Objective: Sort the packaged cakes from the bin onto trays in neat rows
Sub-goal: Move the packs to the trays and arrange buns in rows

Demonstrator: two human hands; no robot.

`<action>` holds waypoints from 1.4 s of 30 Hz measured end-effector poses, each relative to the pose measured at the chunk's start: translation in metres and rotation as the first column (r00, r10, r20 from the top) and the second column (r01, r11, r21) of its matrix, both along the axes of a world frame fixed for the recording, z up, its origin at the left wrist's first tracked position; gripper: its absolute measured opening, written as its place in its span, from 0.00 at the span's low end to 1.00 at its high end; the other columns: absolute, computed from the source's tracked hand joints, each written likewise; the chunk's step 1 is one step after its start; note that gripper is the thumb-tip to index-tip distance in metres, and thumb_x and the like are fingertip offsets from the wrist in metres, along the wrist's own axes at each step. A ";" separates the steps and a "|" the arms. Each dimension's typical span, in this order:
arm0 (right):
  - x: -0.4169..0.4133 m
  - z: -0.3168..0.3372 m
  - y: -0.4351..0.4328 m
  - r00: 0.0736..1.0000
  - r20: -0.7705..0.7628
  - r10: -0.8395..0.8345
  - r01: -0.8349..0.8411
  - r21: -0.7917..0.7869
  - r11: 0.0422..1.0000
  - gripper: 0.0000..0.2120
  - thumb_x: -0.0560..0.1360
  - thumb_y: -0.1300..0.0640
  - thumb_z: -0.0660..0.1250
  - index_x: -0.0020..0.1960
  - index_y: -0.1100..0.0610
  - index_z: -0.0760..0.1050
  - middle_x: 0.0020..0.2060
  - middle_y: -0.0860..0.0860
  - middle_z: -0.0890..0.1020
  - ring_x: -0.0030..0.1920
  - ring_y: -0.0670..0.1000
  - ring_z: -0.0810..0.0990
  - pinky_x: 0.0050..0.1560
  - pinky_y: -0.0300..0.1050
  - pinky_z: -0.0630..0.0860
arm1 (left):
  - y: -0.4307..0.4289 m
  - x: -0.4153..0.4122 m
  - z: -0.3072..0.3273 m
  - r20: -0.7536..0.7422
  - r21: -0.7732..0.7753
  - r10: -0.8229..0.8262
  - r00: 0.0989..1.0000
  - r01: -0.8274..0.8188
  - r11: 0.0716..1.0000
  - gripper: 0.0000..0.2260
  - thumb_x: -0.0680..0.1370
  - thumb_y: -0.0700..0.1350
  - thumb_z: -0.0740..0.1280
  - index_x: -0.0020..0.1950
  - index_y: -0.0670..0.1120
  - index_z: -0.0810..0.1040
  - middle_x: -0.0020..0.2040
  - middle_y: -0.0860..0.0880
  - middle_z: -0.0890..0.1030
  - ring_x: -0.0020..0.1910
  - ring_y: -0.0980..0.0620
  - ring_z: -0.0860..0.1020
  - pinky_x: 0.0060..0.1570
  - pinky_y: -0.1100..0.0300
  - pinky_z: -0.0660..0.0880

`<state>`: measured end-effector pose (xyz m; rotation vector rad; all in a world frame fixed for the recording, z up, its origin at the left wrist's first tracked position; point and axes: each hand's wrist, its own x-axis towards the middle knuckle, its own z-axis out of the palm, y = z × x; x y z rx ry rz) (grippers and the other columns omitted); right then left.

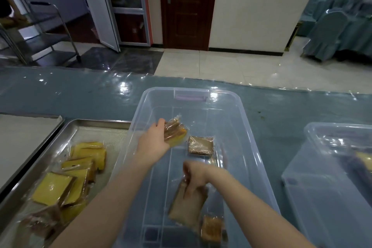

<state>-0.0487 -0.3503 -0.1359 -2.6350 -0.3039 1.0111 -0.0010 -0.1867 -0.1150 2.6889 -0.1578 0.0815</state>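
A clear plastic bin (247, 127) stands on the blue table in front of me. My left hand (156, 139) holds a wrapped cake with a yellow side (176, 134) above the bin's far left part. Lower down, my right hand (194, 177) grips a larger brown wrapped cake (186, 210), blurred by motion. Another brown wrapped cake (200, 145) lies flat on the bin floor between my hands. An orange-brown one (211, 229) lies near the bin's front. Left of the bin, a metal tray (96, 124) carries several yellow and brown wrapped cakes (80, 179).
A second metal tray (24, 143) lies at the far left. Another clear bin (330, 177) stands at the right, with something dark and yellow inside. A metal trolley (48, 32) and stacked covered chairs (342, 26) stand on the floor beyond the table.
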 end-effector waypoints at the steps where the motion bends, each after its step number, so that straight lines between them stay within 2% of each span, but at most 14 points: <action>1: 0.000 0.016 -0.008 0.995 0.087 -0.056 0.052 0.049 0.997 0.31 0.62 0.54 0.81 0.60 0.57 0.70 0.57 0.54 0.76 0.52 0.53 0.75 0.52 0.50 0.77 | 0.001 -0.003 0.007 0.011 -0.039 -0.007 1.000 0.008 0.999 0.22 0.69 0.52 0.74 0.57 0.52 0.68 0.49 0.52 0.75 0.46 0.48 0.77 0.40 0.55 0.74; 6: 0.003 0.100 -0.031 0.851 0.439 -0.287 0.166 0.294 0.941 0.25 0.59 0.58 0.80 0.51 0.53 0.73 0.44 0.48 0.78 0.45 0.50 0.77 0.42 0.43 0.73 | 0.020 -0.030 0.052 0.150 -0.235 0.002 0.989 0.034 0.971 0.25 0.66 0.50 0.76 0.61 0.54 0.71 0.55 0.53 0.79 0.53 0.51 0.78 0.52 0.52 0.77; 10: -0.007 0.155 0.001 0.785 0.547 -0.291 0.053 0.408 0.912 0.25 0.62 0.60 0.80 0.53 0.52 0.73 0.46 0.48 0.79 0.49 0.51 0.79 0.51 0.48 0.78 | 0.056 -0.056 0.096 0.234 -0.340 0.058 0.971 0.026 0.940 0.28 0.65 0.51 0.77 0.62 0.54 0.71 0.55 0.53 0.80 0.53 0.52 0.78 0.55 0.55 0.76; 15: -0.031 0.196 0.085 0.760 0.601 -0.247 -0.093 0.477 0.874 0.27 0.62 0.59 0.80 0.56 0.51 0.73 0.50 0.48 0.79 0.53 0.50 0.78 0.56 0.50 0.78 | 0.132 -0.089 0.142 0.273 -0.451 0.137 0.952 0.001 0.893 0.26 0.66 0.45 0.79 0.58 0.53 0.72 0.47 0.59 0.77 0.45 0.61 0.76 0.44 0.74 0.68; 18: -0.043 0.205 0.145 0.742 0.629 -0.231 -0.165 0.506 0.847 0.27 0.61 0.60 0.80 0.56 0.52 0.74 0.48 0.48 0.80 0.51 0.49 0.79 0.54 0.48 0.78 | 0.190 -0.105 0.151 0.257 -0.476 0.162 0.953 -0.021 0.879 0.28 0.65 0.46 0.80 0.61 0.52 0.72 0.50 0.58 0.77 0.48 0.60 0.75 0.43 0.75 0.66; 22: -0.052 0.190 0.222 0.780 0.607 -0.154 -0.187 0.460 0.868 0.27 0.62 0.60 0.80 0.57 0.55 0.74 0.48 0.49 0.80 0.50 0.49 0.79 0.52 0.45 0.77 | 0.269 -0.125 0.130 0.156 -0.526 0.188 0.970 -0.079 0.847 0.29 0.65 0.47 0.80 0.61 0.53 0.71 0.50 0.57 0.78 0.48 0.60 0.76 0.44 0.73 0.67; 27: -0.049 0.130 0.289 0.850 0.525 0.041 -0.174 0.207 0.963 0.26 0.61 0.58 0.80 0.55 0.53 0.73 0.47 0.48 0.78 0.49 0.52 0.77 0.48 0.45 0.75 | 0.340 -0.134 0.048 -0.100 -0.630 0.262 0.960 -0.265 0.730 0.30 0.65 0.43 0.80 0.63 0.46 0.72 0.51 0.50 0.79 0.49 0.51 0.79 0.42 0.69 0.73; 29: -0.044 0.099 0.300 0.878 0.462 0.128 -0.176 0.063 0.982 0.21 0.63 0.59 0.77 0.51 0.50 0.72 0.47 0.48 0.78 0.50 0.53 0.77 0.49 0.46 0.75 | 0.354 -0.134 0.008 -0.267 -0.664 0.198 0.943 -0.329 0.671 0.31 0.63 0.45 0.81 0.62 0.48 0.71 0.54 0.49 0.79 0.50 0.49 0.80 0.46 0.57 0.80; 31: -0.039 0.068 0.304 0.891 0.416 0.180 -0.163 -0.076 0.984 0.20 0.65 0.58 0.75 0.53 0.48 0.72 0.50 0.48 0.79 0.54 0.54 0.77 0.58 0.50 0.73 | 0.358 -0.132 -0.023 -0.377 -0.647 0.120 0.919 -0.354 0.675 0.39 0.59 0.53 0.81 0.65 0.50 0.68 0.60 0.49 0.77 0.53 0.48 0.80 0.49 0.45 0.80; 33: -0.033 0.038 0.302 0.880 0.441 0.178 -0.112 -0.170 0.979 0.21 0.68 0.56 0.72 0.60 0.46 0.74 0.62 0.48 0.75 0.65 0.54 0.70 0.70 0.60 0.59 | 0.354 -0.128 -0.048 -0.396 -0.614 0.086 0.914 -0.333 0.716 0.43 0.60 0.56 0.81 0.70 0.50 0.65 0.67 0.47 0.73 0.61 0.47 0.76 0.59 0.46 0.76; 35: -0.032 0.008 0.296 0.888 0.455 0.072 -0.001 -0.155 0.988 0.28 0.71 0.54 0.70 0.69 0.44 0.68 0.74 0.47 0.61 0.74 0.54 0.57 0.73 0.66 0.49 | 0.346 -0.120 -0.068 -0.380 -0.437 0.132 0.916 -0.303 0.847 0.49 0.65 0.60 0.77 0.77 0.47 0.55 0.77 0.43 0.59 0.74 0.43 0.60 0.72 0.46 0.62; 36: -0.033 -0.005 0.293 0.898 0.440 -0.013 0.071 -0.116 0.991 0.34 0.71 0.53 0.70 0.74 0.43 0.61 0.77 0.46 0.55 0.76 0.53 0.52 0.74 0.66 0.48 | 0.342 -0.118 -0.075 -0.369 -0.295 0.158 0.916 -0.276 0.915 0.53 0.65 0.65 0.74 0.79 0.46 0.49 0.79 0.44 0.51 0.77 0.42 0.50 0.74 0.45 0.54; 38: -0.038 -0.026 0.291 0.896 0.406 -0.178 0.206 -0.024 0.978 0.43 0.72 0.56 0.70 0.77 0.42 0.47 0.78 0.45 0.46 0.78 0.54 0.47 0.74 0.66 0.49 | 0.339 -0.115 -0.086 -0.384 -0.142 0.174 0.907 -0.244 0.959 0.60 0.62 0.75 0.67 0.79 0.48 0.38 0.79 0.46 0.39 0.77 0.43 0.38 0.75 0.43 0.43; 42: -0.039 -0.037 0.295 0.865 0.425 -0.267 0.288 0.016 0.958 0.50 0.73 0.62 0.69 0.76 0.41 0.36 0.78 0.47 0.41 0.78 0.56 0.43 0.74 0.66 0.53 | 0.336 -0.102 -0.087 -0.430 -0.056 0.166 0.887 -0.210 0.976 0.65 0.56 0.81 0.61 0.77 0.49 0.30 0.78 0.44 0.33 0.76 0.43 0.33 0.74 0.39 0.39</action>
